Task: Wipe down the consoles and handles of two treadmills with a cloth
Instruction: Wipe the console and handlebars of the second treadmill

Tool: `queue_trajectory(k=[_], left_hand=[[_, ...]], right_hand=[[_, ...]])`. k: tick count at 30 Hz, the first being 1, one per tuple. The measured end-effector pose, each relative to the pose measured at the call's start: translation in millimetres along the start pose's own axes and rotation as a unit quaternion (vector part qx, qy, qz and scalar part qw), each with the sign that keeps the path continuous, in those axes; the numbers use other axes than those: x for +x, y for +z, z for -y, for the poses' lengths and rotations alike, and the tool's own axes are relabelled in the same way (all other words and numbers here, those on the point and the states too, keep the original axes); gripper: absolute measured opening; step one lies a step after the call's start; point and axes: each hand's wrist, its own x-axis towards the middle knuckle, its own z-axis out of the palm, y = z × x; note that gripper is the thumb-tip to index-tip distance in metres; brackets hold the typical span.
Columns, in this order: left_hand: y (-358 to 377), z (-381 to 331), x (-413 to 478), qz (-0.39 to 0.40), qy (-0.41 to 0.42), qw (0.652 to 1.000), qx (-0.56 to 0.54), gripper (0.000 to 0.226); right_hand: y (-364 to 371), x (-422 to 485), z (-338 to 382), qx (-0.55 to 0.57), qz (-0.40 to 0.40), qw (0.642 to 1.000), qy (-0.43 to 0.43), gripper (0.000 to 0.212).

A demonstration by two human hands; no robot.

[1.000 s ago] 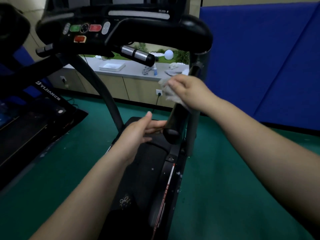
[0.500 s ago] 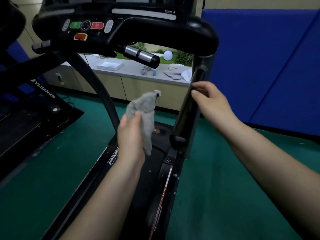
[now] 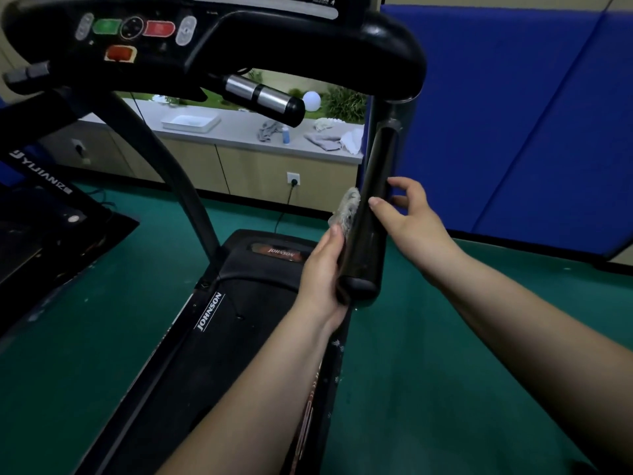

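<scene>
A black treadmill fills the middle of the head view, its console (image 3: 144, 32) with green, red and orange buttons at the top. Its right handle (image 3: 371, 214) slopes down toward me. My left hand (image 3: 323, 269) presses a grey cloth (image 3: 346, 209) flat against the handle's left side. My right hand (image 3: 409, 219) hovers at the handle's right side, thumb touching the bar and fingers loosely spread. A silver-and-black grip (image 3: 263, 97) juts out under the console. The second treadmill (image 3: 41, 186) stands at the left edge.
Behind the treadmill runs a low cabinet counter (image 3: 239, 135) with a white tray (image 3: 190, 121), a small blue bottle and several rags. Blue wall padding (image 3: 513, 114) closes off the right. Green floor (image 3: 445, 371) surrounds the machine.
My left hand carried the cloth from mid-air over to the left side of the right handle. My right hand slid lower down the handle and loosened its grip.
</scene>
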Motion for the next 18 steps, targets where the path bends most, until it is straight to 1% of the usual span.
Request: queue_trajectory(k=[1, 3, 5, 6, 7, 9, 11, 12, 13, 14, 15, 16, 17, 18], left_hand=[[-4, 1, -6, 0.013, 0.021, 1.000, 0.015, 0.038], [-11, 1, -27, 0.029, 0.092, 0.993, 0.069, 0.037], [-16, -1, -50, 0.025, 0.179, 0.969, 0.169, 0.036], [-18, -1, -61, 0.010, 0.223, 0.944, 0.242, 0.034], [-20, -1, -71, -0.005, 0.266, 0.910, 0.317, 0.032], [-19, 2, -87, -0.025, 0.320, 0.829, 0.457, 0.031], [-13, 0, -91, -0.031, 0.326, 0.762, 0.558, 0.033], [-9, -3, -88, -0.032, 0.327, 0.740, 0.586, 0.034], [-4, -9, -83, -0.029, 0.327, 0.728, 0.601, 0.034], [2, -17, -77, -0.028, 0.323, 0.726, 0.606, 0.033], [8, -27, -69, -0.025, 0.310, 0.734, 0.604, 0.031], [14, -36, -58, -0.023, 0.282, 0.750, 0.598, 0.029], [16, -42, -46, -0.019, 0.234, 0.779, 0.582, 0.028], [16, -46, -35, -0.011, 0.181, 0.817, 0.547, 0.028]], right_hand=[[0, 1, 0, 0.002, -0.001, 1.000, 0.003, 0.051], [-1, 3, 0, 0.005, -0.005, 1.000, 0.003, 0.052], [-3, 4, 1, 0.006, -0.007, 1.000, 0.004, 0.052], [-3, 4, 1, 0.009, -0.006, 1.000, 0.005, 0.052], [-4, 5, 0, 0.012, -0.006, 1.000, 0.005, 0.052], [-4, 4, -1, 0.019, -0.006, 1.000, 0.007, 0.053], [-5, 4, -2, 0.027, -0.006, 1.000, 0.007, 0.053], [-5, 4, -2, 0.032, -0.005, 0.999, 0.008, 0.054], [-6, 4, -2, 0.039, -0.002, 0.999, 0.010, 0.054], [-6, 4, -1, 0.047, 0.003, 0.999, 0.014, 0.054], [-7, 5, -1, 0.055, 0.008, 0.998, 0.018, 0.053], [-8, 6, 0, 0.060, 0.012, 0.998, 0.022, 0.053], [-8, 6, 1, 0.058, 0.016, 0.998, 0.024, 0.053], [-9, 6, 1, 0.053, 0.018, 0.998, 0.026, 0.053]])
